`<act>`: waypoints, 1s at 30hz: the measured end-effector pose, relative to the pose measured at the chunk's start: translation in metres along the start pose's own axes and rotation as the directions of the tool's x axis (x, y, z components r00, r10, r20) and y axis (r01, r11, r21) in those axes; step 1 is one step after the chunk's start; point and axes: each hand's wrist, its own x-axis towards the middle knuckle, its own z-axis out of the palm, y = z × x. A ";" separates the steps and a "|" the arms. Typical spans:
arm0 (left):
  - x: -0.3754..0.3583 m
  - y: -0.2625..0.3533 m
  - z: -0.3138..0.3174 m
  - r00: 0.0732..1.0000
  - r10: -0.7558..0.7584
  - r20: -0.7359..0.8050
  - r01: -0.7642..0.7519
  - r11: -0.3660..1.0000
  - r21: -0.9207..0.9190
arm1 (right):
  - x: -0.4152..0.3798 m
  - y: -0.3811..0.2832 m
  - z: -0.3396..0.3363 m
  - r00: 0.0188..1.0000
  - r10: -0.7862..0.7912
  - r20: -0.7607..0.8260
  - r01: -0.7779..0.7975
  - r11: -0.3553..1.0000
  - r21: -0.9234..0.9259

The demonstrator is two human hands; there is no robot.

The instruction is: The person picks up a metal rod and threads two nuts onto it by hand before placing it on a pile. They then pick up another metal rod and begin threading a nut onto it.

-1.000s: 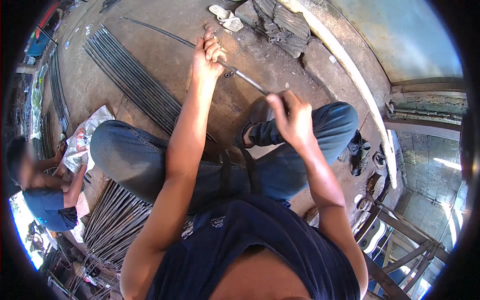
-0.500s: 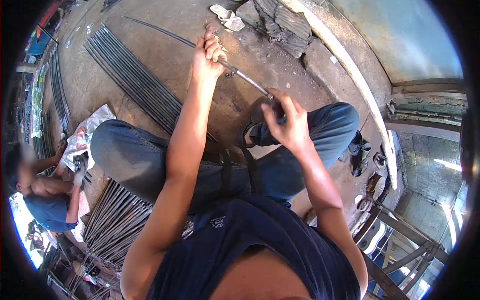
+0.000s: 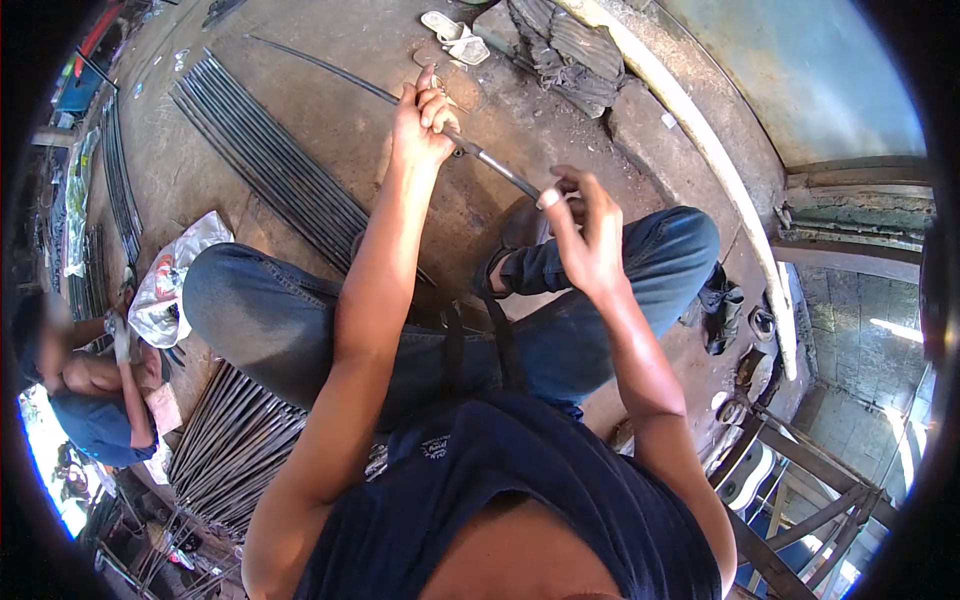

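My left hand is closed around a long thin metal rod, with its index finger stretched out along the far side. The rod runs from the floor at the upper left down to my right hand, and its near part looks bright grey. My right hand is at the near end of the rod, its thumb tip against or just beside that end. Its fingers are bent and stand apart from the thumb. Whether a small part sits on the rod's tip is hidden by the thumb.
Several dark rods lie side by side on the floor, and a bundle of rods is beside my left knee. A co-worker sits at the left near a white sack. A sandal and a pale pole lie ahead.
My right thumb has moved up to the rod's end, and the fingers have curled. The left hand has shifted slightly right and down, still on the rod. The co-worker's gloved hand has moved off the sack.
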 end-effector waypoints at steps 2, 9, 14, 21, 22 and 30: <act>-0.003 -0.002 0.002 0.999 0.018 -0.051 -0.017 1.000 0.013 | -0.002 -0.005 0.006 0.949 -0.268 -0.167 0.271 0.963 -0.005; -0.003 -0.001 0.004 1.000 0.004 0.001 -0.004 0.999 -0.040 | -0.009 0.008 0.007 0.980 -0.167 -0.105 0.169 0.986 0.010; -0.007 0.000 0.012 1.000 -0.007 0.012 0.007 0.999 -0.043 | -0.015 0.024 0.009 0.970 -0.238 0.040 0.241 0.946 -0.217; -0.010 0.004 0.021 0.995 -0.031 0.098 0.039 0.996 -0.083 | -0.016 -0.015 -0.017 0.998 -0.030 0.058 0.024 0.994 0.110; -0.009 0.005 0.021 0.995 -0.034 0.098 0.042 0.996 -0.081 | -0.018 -0.018 -0.017 0.993 -0.116 0.022 0.113 0.986 0.123; -0.011 0.009 0.028 0.990 0.004 0.142 0.018 0.989 -0.148 | -0.014 0.007 -0.029 0.937 -0.045 0.347 0.060 0.998 -0.034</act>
